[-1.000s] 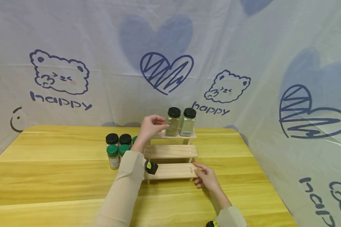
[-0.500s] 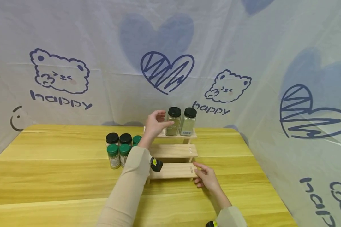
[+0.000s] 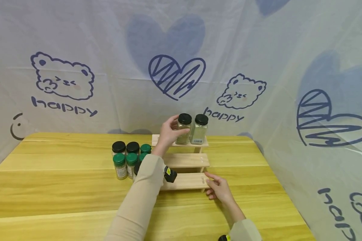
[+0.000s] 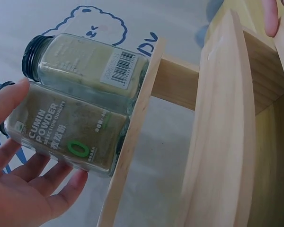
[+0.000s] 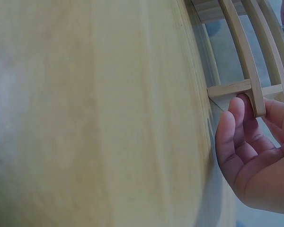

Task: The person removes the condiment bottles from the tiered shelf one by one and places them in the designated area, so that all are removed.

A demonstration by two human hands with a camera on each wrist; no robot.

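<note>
A three-step wooden rack (image 3: 187, 160) stands on the table. On its top step are two upright glass spice jars with black lids: a cumin powder jar (image 4: 71, 127) and, beside it to the right, a paler jar (image 3: 199, 132) with a barcode label. My left hand (image 3: 168, 134) is around the cumin powder jar, thumb across its front and fingers along its far left side. My right hand (image 3: 220, 189) pinches the right end of the lowest step, thumb above and fingers below, as the right wrist view (image 5: 255, 156) shows.
Several jars stand grouped on the table left of the rack, some with black lids (image 3: 119, 147), some with green lids (image 3: 119, 160). The left sleeve (image 3: 138, 201) partly covers this group and the rack's left end. A printed cloth (image 3: 120, 83) hangs behind the table.
My left hand has moved rightward from beside the cumin powder jar to around it, its thumb now farther across the front. The jars and my right hand stay in place.
</note>
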